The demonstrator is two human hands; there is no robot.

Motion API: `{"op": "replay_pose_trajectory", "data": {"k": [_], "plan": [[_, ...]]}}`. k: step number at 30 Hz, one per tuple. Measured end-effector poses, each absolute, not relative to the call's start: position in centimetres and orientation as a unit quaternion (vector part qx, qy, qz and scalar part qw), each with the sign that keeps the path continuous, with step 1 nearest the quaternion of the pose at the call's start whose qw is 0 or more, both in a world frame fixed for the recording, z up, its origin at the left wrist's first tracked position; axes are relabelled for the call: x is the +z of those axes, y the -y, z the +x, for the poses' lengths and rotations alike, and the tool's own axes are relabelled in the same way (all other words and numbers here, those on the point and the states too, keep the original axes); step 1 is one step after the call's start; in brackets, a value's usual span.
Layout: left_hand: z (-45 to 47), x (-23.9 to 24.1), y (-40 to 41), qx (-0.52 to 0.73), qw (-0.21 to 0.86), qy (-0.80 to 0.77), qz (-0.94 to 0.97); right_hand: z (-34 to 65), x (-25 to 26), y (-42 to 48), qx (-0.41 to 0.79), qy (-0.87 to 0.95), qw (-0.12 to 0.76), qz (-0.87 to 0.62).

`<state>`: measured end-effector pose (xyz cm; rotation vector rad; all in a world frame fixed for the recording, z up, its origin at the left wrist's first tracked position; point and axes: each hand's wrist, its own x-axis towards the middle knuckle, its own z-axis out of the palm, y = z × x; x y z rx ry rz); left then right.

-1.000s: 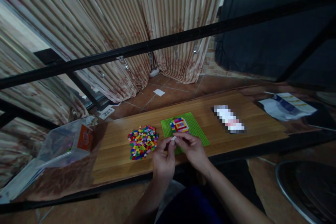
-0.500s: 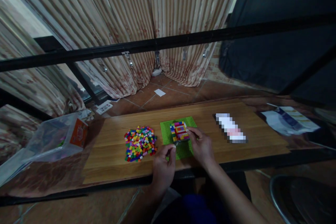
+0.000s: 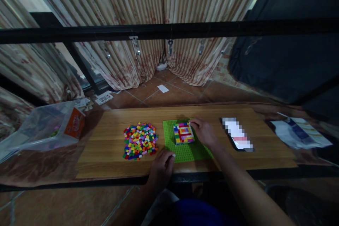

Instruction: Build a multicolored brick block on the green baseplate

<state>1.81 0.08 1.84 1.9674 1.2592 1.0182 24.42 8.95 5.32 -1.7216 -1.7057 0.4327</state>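
Note:
A square block built of toy bricks (image 3: 183, 133), in many colours with red, white and yellow on top, sits on a green studded baseplate (image 3: 182, 153). My right hand (image 3: 204, 133) reaches in from the right, fingertips pinched at the block's far right corner. A tiny pale spot shows there, too small to tell as brick or nail. My left hand (image 3: 161, 165) rests by the baseplate's near left corner, closed, with thumb and finger together. Another small whitish spot shows at its tips; what it holds cannot be made out. Left of the baseplate lies a pile of loose bricks (image 3: 140, 140).
On the wooden board (image 3: 106, 164), a phone (image 3: 238, 136) with a blurred screen lies to the right. A clear plastic box (image 3: 50, 123) with an orange label stands at the left. A plastic packet (image 3: 302, 132) lies far right. A black rail (image 3: 148, 31) crosses before the curtains.
The view has tilted and shifted. My left hand has drawn back from the block's near edge toward the baseplate's near left corner. My right hand has moved to the block's far right corner.

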Motion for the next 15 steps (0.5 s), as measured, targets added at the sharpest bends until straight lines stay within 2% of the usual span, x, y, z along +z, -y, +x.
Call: {"op": "replay_pose_trajectory", "data": {"k": [15], "plan": [[2.0,1.7,-0.1,0.355,0.295,-0.479,0.747,26.3,6.3,-11.3,0.223,0.715,0.233,-0.62]]}}
